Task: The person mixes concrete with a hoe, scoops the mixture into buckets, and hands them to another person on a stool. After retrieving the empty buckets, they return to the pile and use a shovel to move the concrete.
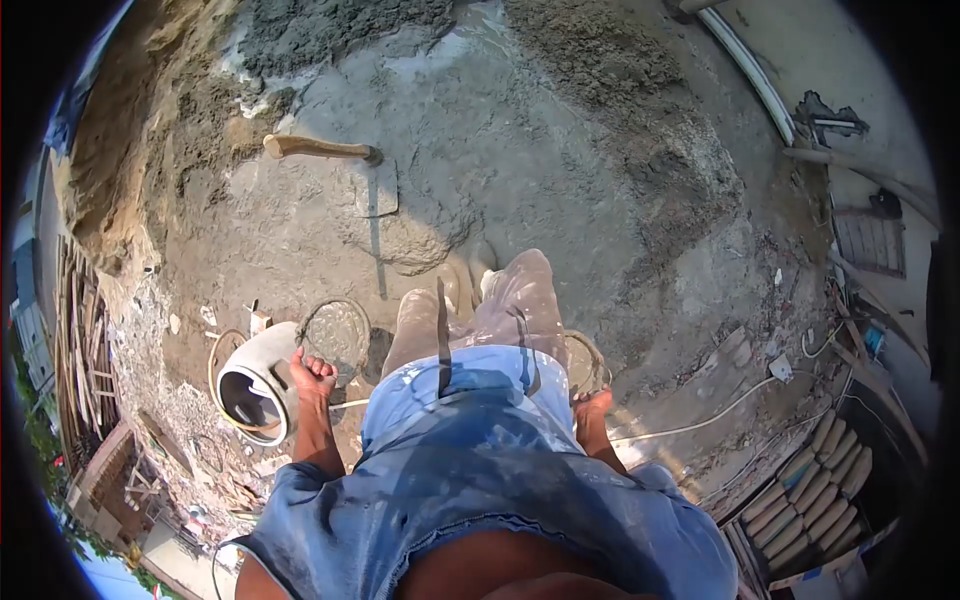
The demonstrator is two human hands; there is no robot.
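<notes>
A round bucket of grey mortar (pixel 338 332) hangs or stands by my left leg. My left hand (pixel 314 376) is closed in a fist at its near edge, with the fingers wrapped as if round its handle. By my right leg is a second bucket of mortar (pixel 584 364), partly hidden behind my clothes. My right hand (pixel 592 402) is closed at the near side of its rim; the grip itself is mostly hidden. Ahead, a hoe (pixel 320 147) lies with its blade in the wet mortar and its wooden handle pointing left.
A pale drum (pixel 262 385) with an open mouth and a hose lies beside my left hand. Wet mortar (pixel 440 130) spreads ahead, with sand heaps (pixel 640 110) around it. Stacked bags (pixel 805 490) sit at lower right. A cable (pixel 700 425) crosses the ground; wooden poles (pixel 80 340) lie far left.
</notes>
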